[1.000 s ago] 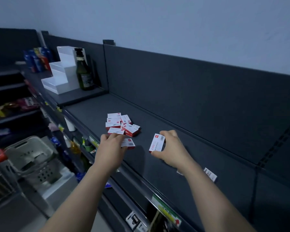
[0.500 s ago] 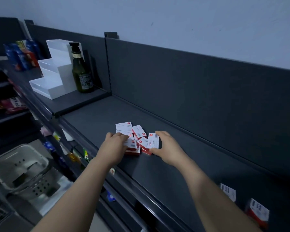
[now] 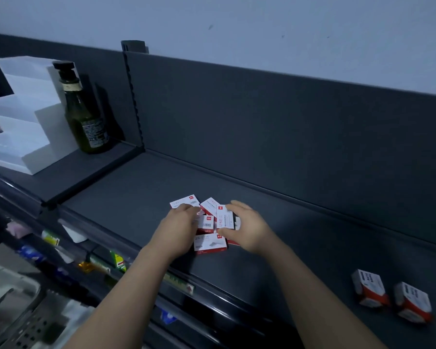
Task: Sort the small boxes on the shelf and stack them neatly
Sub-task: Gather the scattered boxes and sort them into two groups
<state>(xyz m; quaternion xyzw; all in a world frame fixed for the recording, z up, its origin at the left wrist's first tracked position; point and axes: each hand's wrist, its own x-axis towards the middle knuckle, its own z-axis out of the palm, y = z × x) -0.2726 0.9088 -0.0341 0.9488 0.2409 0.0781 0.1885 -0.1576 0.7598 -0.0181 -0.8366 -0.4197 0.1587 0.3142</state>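
Note:
Several small red-and-white boxes lie in a loose heap (image 3: 208,224) on the dark shelf (image 3: 136,197). My right hand (image 3: 247,226) grips one white-faced box (image 3: 224,219) upright at the right side of the heap. My left hand (image 3: 180,224) rests on the heap's left side, fingers curled over a box with a barcode (image 3: 207,222). Another box (image 3: 209,244) lies flat nearest to me. One box (image 3: 185,201) sticks out at the far edge. Two more boxes (image 3: 369,290) (image 3: 412,302) stand apart at the right.
A green glass bottle (image 3: 84,114) and a white stepped display stand (image 3: 23,122) sit on the adjoining shelf at the left. A dark back panel (image 3: 262,122) runs behind. Lower shelves hold goods, and a grey basket (image 3: 8,308) is at bottom left.
Both hands have closed in on the heap, and the right hand has brought its box from apart on the right up against it. The view has shifted right, showing two more boxes.

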